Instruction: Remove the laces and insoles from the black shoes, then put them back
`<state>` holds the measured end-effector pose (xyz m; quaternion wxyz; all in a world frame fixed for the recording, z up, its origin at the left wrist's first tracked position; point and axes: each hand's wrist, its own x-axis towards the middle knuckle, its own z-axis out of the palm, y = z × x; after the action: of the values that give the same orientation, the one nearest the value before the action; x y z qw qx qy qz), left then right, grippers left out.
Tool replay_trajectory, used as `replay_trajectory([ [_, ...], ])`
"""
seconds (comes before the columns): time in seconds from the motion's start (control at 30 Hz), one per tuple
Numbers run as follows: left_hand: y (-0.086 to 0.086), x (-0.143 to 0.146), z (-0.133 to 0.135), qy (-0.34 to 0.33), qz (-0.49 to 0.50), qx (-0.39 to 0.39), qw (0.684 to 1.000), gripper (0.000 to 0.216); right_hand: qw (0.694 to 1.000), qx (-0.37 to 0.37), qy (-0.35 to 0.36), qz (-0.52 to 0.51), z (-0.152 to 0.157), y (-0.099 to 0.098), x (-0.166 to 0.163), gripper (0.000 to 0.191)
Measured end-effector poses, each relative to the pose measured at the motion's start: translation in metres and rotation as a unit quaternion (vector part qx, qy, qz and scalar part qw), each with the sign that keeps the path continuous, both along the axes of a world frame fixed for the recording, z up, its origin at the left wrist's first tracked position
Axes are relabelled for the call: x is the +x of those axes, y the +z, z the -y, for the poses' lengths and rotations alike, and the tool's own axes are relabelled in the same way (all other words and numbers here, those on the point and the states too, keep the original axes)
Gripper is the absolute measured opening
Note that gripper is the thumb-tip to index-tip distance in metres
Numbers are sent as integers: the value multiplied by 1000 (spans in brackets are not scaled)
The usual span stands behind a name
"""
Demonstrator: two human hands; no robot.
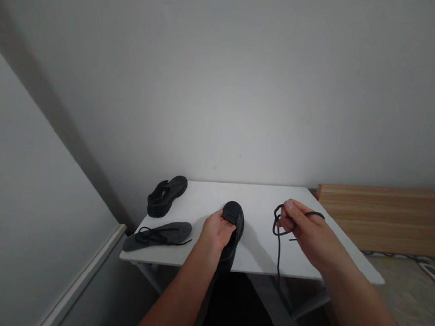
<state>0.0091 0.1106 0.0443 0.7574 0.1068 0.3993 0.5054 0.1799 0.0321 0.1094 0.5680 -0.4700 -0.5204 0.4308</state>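
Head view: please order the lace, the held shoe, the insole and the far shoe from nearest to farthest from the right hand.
1. Lace, looped in the right hand itself.
2. Held shoe, to its left, in the left hand.
3. Insole, at the table's left front edge.
4. Far shoe, at the left back corner.

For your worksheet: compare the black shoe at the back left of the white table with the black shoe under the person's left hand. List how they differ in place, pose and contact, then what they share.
1. The far shoe stands free near the wall; the near shoe sits at the table's front edge, partly overhanging it.
2. Nothing touches the far shoe; the left hand grips the near shoe.
3. The far shoe shows its side; the near shoe points its toe away.

Both are black, and neither shows a lace.
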Motion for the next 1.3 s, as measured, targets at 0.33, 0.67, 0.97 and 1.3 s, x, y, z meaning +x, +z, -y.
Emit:
replay_trajectory([
  [0.33, -10, -20, 114, -348, -145, 307, 874, 30, 993, -22, 114, 25, 11, 15, -13, 31],
  [0.67, -19, -60, 119, -72, -130, 176, 973, 36, 753, 74, 33, 653, 18, 5, -47, 20],
  [0.97, -14, -65, 142, -107, 58, 152, 981, 34, 696, 83, 235, 673, 19, -10, -124, 23],
  [1.3, 9, -117, 106, -113, -366, 276, 881, 29, 854, 90, 341, 383, 13, -15, -115, 77],
])
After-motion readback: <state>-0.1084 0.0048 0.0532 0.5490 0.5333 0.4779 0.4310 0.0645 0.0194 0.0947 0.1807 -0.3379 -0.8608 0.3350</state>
